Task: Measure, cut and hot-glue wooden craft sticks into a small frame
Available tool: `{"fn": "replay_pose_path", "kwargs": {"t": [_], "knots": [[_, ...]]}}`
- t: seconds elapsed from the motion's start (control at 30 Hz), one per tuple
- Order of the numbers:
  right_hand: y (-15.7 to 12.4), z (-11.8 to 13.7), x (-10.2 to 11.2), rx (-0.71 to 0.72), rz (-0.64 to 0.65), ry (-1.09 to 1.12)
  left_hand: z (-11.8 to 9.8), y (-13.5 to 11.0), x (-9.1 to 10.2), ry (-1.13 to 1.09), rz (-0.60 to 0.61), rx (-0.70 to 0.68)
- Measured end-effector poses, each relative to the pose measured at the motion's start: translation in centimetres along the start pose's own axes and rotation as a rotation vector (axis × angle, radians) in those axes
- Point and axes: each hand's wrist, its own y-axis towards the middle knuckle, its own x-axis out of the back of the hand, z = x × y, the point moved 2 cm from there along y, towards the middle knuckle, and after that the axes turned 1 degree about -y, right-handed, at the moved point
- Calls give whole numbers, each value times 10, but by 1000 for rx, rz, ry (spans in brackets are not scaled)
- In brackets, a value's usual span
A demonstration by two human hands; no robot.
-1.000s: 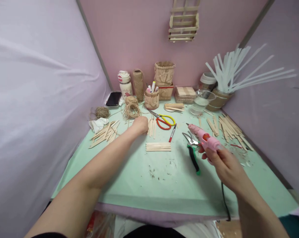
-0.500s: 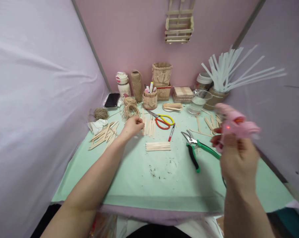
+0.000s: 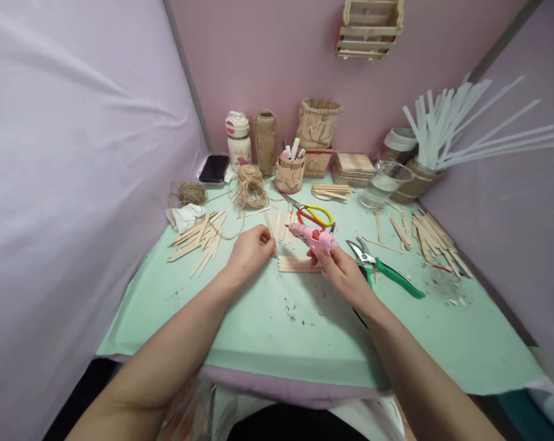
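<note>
Near the centre of the frame, the left hand [image 3: 251,250] pinches one wooden stick [image 3: 269,224], its fingers being narrow. Right of it, the right hand [image 3: 345,272] has its fingers wrapped around a pink glue gun [image 3: 321,239], pointed left. Just below centre lies a row of sticks [image 3: 295,264], partly hidden by this hand.

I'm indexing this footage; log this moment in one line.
left hand: holds wooden stick | right hand: holds pink glue gun | nozzle: toward stick | stick row: on table, partly hidden

Twine [image 3: 251,191] behind, stick row [image 3: 295,264] before; pruners [image 3: 368,260] — right
</note>
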Motion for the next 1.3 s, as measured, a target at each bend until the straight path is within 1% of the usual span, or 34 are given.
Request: {"fn": "replay_pose_path", "kwargs": {"t": [0.13, 0.2, 0.27, 0.43, 0.67, 0.87, 0.97, 1.1, 1.2, 1.3], "knots": [[4, -4, -5, -16, -3, 11, -7, -12, -5, 165, -27, -64], [3, -6, -7, -44, -12, 10, -7, -16, -7, 254, -25, -85], [1, -8, -9, -69, -17, 8, -6, -19, -8, 280, -22, -92], [-3, -10, -10, -95, -21, 36, -2, -18, -8, 190, -30, -88], [-5, -11, -12, -116, -16, 88, 1, -17, -11, 36, 5, -72], [-9, -6, -7, -119, -26, 87, 1, -17, -11, 7, -8, -86], [-17, 0, 2, -119, -56, 36, 5, -14, -10, -8, -7, -60], [-35, 4, 20, -63, -106, -155, 10, -10, -8, -31, 91, 4], [-51, 2, 44, -23, -193, -339, 11, -9, -3, -12, 184, 38], [-66, -4, 77, -37, -344, -556, 11, -9, 2, -45, 278, 66]]}}
